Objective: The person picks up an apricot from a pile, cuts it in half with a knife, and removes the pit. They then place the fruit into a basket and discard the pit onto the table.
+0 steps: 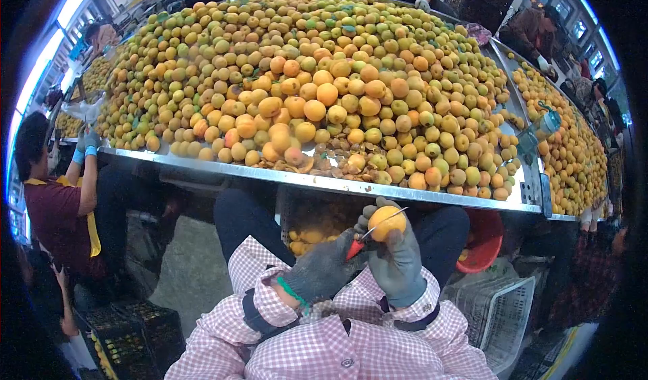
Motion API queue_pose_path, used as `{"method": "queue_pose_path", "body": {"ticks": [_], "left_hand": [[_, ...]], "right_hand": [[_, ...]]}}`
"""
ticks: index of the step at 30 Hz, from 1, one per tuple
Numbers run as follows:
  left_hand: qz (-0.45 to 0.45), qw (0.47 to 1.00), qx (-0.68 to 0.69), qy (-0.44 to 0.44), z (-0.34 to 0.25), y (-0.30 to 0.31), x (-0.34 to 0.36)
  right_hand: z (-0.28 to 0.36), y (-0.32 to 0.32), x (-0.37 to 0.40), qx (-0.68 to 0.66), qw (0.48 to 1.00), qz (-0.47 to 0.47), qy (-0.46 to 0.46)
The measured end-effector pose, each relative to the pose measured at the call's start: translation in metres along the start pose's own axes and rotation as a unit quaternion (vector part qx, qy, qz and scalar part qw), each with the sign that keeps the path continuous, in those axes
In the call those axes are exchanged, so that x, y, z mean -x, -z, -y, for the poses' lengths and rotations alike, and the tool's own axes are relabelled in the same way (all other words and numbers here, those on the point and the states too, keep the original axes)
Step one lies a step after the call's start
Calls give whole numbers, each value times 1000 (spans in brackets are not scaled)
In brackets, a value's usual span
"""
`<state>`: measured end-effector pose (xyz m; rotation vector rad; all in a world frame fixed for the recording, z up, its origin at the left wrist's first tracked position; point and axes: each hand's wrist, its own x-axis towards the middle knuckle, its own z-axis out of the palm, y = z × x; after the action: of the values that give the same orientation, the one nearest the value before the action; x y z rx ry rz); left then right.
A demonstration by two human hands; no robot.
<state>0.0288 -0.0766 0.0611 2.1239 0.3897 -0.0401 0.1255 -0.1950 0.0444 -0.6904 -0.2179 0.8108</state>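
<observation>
In my gloved left hand [317, 270] is the red handle of a small knife [356, 248], fingers wrapped round it. The thin blade runs up and to the right across an orange-yellow apricot [387, 224]. My right hand [398, 272], in a grey glove, grips that apricot from below and behind, its fingers curled round the sides. Both hands are above my lap, close to the metal edge of a table [304, 179]. Below them, between my knees, a container with more apricots [308, 235] shows in part.
A large heap of apricots [327, 94] covers the table, with cut scraps [341, 163] by the near edge. To my right are a red bucket [482, 241], a grey crate [509, 312] and a clear bottle [540, 132]. Another person [61, 177] works at left; gloved hands show across the table.
</observation>
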Motion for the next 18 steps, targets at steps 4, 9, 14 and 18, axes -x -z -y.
{"method": "queue_pose_path", "body": {"ticks": [4, 9, 14, 18], "left_hand": [[12, 998, -63, 12, 17, 1, 2], [14, 998, 46, -28, 24, -16, 1], [12, 1000, 5, -18, 14, -3, -3], [0, 1000, -24, -11, 14, 3, -8]], "right_hand": [[8, 17, -7, 56, 996, 22, -65], [-1, 6, -2, 138, 990, 29, -7], [-20, 7, -7, 118, 993, -2, 13], [7, 17, -14, 279, 959, 41, -18]]}}
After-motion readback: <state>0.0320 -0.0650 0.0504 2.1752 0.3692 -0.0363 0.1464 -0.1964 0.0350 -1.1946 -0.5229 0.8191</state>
